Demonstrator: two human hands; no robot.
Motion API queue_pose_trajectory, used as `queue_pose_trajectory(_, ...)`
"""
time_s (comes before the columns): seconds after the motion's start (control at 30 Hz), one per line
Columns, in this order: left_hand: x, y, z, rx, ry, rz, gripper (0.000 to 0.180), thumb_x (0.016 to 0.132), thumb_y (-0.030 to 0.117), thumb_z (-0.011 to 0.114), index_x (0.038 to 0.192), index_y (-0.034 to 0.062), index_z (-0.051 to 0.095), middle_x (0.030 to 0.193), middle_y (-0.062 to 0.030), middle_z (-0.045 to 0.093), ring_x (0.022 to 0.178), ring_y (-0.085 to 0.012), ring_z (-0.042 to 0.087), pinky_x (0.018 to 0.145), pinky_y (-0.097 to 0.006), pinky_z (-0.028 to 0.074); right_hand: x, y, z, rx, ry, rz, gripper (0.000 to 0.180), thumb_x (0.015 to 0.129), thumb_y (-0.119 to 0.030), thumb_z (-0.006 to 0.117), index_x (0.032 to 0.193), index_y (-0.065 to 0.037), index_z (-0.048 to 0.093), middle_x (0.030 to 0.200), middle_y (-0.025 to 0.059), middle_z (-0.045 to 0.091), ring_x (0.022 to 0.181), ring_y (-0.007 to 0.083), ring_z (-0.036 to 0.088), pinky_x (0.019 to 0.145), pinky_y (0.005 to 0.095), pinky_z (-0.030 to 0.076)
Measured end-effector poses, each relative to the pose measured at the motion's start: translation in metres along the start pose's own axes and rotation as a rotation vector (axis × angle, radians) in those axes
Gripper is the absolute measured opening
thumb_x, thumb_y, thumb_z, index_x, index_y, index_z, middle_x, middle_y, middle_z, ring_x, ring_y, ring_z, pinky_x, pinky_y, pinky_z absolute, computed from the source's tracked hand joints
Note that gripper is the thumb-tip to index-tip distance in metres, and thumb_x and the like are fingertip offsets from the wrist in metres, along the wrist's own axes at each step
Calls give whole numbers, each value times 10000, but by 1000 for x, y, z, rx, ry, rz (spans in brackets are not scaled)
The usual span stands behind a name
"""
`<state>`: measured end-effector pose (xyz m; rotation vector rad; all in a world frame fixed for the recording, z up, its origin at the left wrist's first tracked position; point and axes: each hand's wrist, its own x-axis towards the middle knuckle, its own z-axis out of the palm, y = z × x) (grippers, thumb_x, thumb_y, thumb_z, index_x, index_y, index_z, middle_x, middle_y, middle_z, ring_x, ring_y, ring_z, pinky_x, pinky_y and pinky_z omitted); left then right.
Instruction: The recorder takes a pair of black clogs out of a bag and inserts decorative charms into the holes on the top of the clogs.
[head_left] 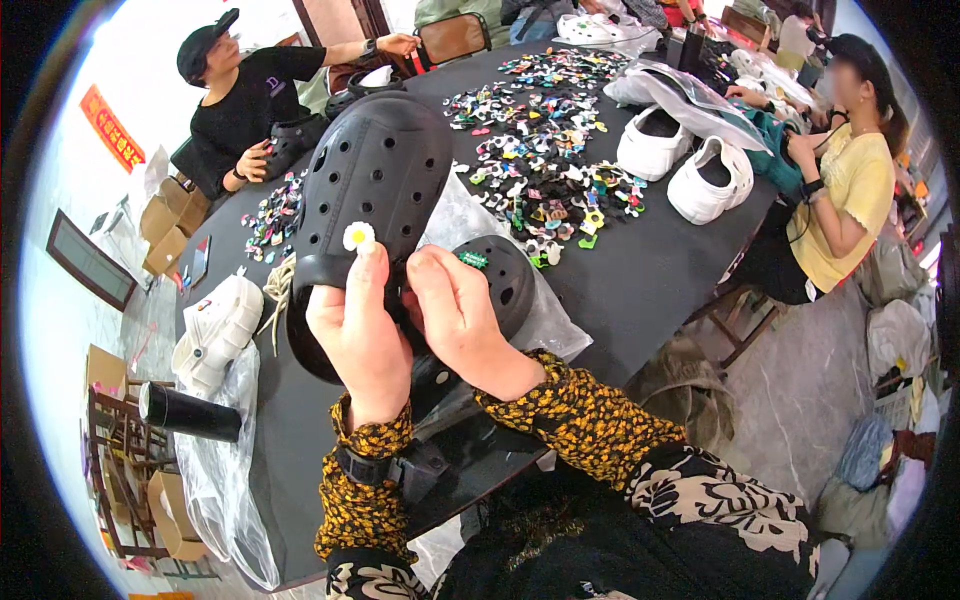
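My left hand grips a black perforated clog by its heel end and holds it raised over the black table. A white daisy charm sits at my left thumb tip on the clog. My right hand is closed against the clog's underside beside the left hand. Behind my right hand a second black clog lies on clear plastic, with a small green charm on it.
A big pile of colourful charms covers the table's middle. Two white clogs lie at the right and one white clog at the left, near a black tumbler. Other people sit at the far left and right.
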<state>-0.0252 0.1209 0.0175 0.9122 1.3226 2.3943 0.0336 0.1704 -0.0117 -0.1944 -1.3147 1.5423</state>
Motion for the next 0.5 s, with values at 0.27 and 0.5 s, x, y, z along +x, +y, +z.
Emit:
queue_pose_trajectory(0.27, -10, -13, 9, 621, 19, 467, 280, 865, 154, 593, 726, -85, 633, 549, -17, 563, 543, -77, 479, 472, -280, 386, 6, 3, -15, -87, -126, 60, 356, 962, -319, 413, 904, 5, 549, 803, 91, 580, 784, 140, 526, 705, 309, 439)
queue_pose_trajectory(0.5, -11, -10, 10, 361, -84, 390, 232, 901, 38, 501, 1072, -105, 562, 1015, -161, 627, 877, -188, 598, 756, -264, 480, 13, 6, -24, 24, -250, 69, 334, 975, -301, 393, 1074, 1, 495, 945, 78, 542, 910, 112, 481, 801, 253, 398)
